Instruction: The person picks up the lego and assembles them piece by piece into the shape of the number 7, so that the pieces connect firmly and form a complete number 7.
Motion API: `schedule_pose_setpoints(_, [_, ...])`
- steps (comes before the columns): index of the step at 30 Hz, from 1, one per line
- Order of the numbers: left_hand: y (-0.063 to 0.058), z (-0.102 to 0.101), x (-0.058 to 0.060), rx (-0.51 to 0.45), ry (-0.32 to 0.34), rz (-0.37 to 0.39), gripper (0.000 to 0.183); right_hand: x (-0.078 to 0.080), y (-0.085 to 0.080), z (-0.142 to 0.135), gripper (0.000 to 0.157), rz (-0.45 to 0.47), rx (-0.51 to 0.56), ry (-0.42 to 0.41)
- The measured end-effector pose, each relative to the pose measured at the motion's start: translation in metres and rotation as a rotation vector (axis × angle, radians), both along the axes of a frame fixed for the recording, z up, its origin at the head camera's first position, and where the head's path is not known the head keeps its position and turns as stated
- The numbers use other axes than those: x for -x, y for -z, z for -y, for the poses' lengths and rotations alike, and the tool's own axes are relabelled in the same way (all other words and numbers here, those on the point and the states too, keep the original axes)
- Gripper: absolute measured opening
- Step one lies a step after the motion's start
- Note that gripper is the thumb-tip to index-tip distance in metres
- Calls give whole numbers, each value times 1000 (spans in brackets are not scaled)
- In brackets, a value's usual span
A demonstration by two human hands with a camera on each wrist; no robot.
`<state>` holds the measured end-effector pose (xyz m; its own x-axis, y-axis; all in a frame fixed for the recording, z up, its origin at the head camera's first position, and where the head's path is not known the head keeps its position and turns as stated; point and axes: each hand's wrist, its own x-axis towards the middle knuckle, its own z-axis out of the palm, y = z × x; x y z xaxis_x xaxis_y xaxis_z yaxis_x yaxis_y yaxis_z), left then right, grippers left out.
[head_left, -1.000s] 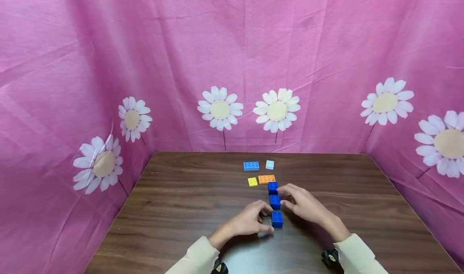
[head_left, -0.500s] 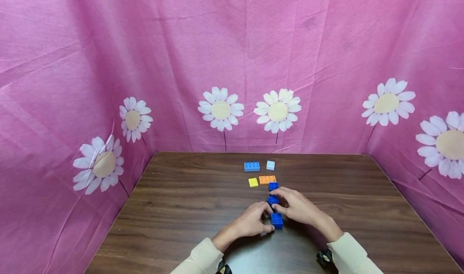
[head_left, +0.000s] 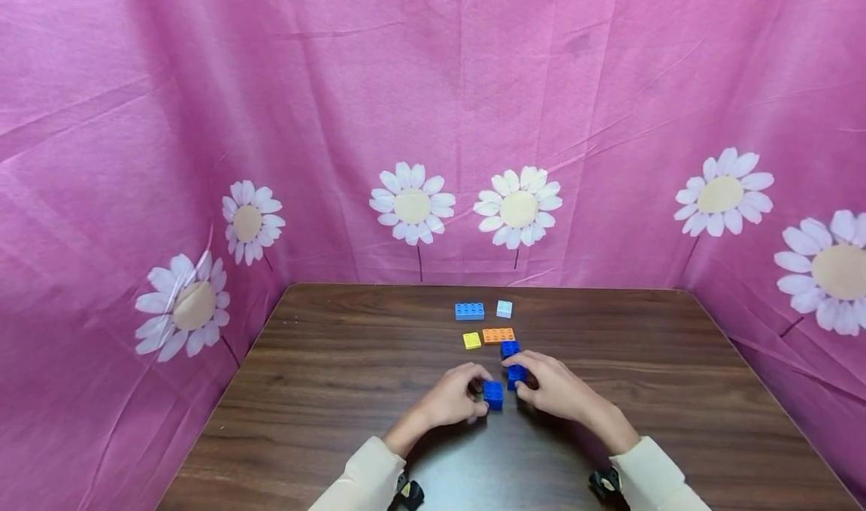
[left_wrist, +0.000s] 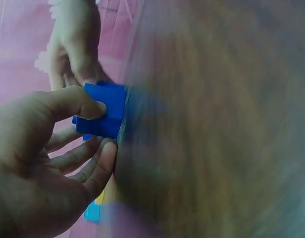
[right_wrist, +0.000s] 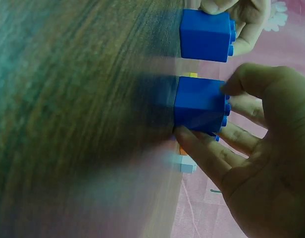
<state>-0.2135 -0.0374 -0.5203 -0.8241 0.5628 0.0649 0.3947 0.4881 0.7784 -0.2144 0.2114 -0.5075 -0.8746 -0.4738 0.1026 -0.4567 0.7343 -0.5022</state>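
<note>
Three dark blue toy bricks are on the wooden table [head_left: 325,391]. My left hand [head_left: 448,400] pinches the nearest blue brick [head_left: 493,396], with the thumb on its near side, as the left wrist view shows. My right hand [head_left: 564,392] holds the middle blue brick [head_left: 516,378] between thumb and fingers; in the right wrist view its thumb lies at a top corner of that brick [right_wrist: 199,101]. Just beyond the right fingertips sits the third blue brick [head_left: 510,347], partly covered by them. A small gap separates the two held bricks.
Farther back lie a yellow brick [head_left: 471,340], an orange brick [head_left: 498,335], a lighter blue brick [head_left: 470,311] and a pale blue brick [head_left: 504,309]. A pink curtain [head_left: 325,120] with daisies rises behind the table and along both sides.
The left hand has taken the nearest brick to the left and slightly away from the person. The right hand has moved in from the right and taken hold of the middle brick.
</note>
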Motion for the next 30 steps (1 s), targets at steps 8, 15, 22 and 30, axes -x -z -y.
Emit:
schedule_pose_setpoints(8, [4, 12, 14, -54, -57, 30, 39, 1, 3, -2, 40, -7, 13, -12])
schedule_pose_setpoints(15, [4, 14, 20, -165, -45, 133, 42, 4, 4, -4, 38, 10, 27, 7])
schedule_pose_setpoints(22, [6, 11, 26, -193, -94, 144, 31, 5, 4, -4, 37, -29, 19, -6])
schedule_pose_setpoints(30, [8, 8, 28, -183, -115, 160, 31, 4, 3, -3, 37, -16, 12, 11])
